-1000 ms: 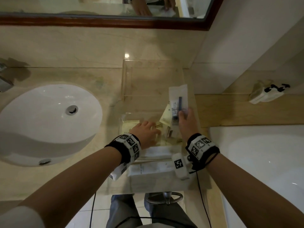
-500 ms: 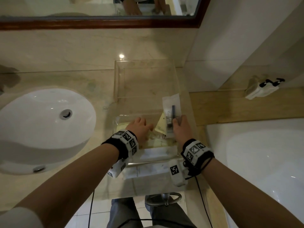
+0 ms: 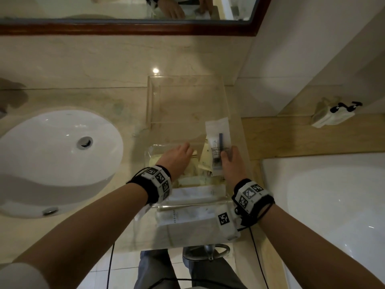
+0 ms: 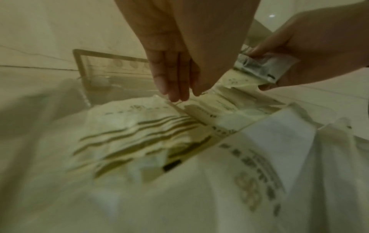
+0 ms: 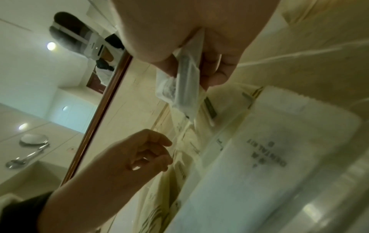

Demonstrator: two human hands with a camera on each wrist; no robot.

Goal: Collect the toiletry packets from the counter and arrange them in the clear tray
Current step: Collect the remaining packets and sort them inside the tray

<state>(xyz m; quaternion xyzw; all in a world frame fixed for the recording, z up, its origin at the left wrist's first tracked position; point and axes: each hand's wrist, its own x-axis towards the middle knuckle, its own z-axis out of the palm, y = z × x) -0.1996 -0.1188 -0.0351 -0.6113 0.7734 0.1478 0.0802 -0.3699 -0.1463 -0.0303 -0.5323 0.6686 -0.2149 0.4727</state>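
A clear tray [image 3: 153, 101] stands on the beige counter against the wall, right of the sink. Several cream and white toiletry packets [image 3: 195, 181] lie at its near end. My right hand [image 3: 230, 159] pinches a clear-white packet [image 3: 217, 140] with a dark toothbrush inside, held upright over the tray's right side; the same packet [image 5: 184, 88] shows between thumb and fingers in the right wrist view. My left hand [image 3: 177, 155] reaches into the tray with straight fingers, its fingertips [image 4: 175, 94] touching the edge of a cream striped packet [image 4: 139, 126].
A white oval sink [image 3: 54, 155] takes up the left of the counter. A wood-framed mirror [image 3: 125, 28] runs along the wall above. At the right lies a white bathtub [image 3: 333, 205], with a small soap holder [image 3: 331, 113] on its wooden ledge.
My right hand has lowered the toothbrush packet a little toward the packets in the tray. The left hand has stayed on the cream packets.
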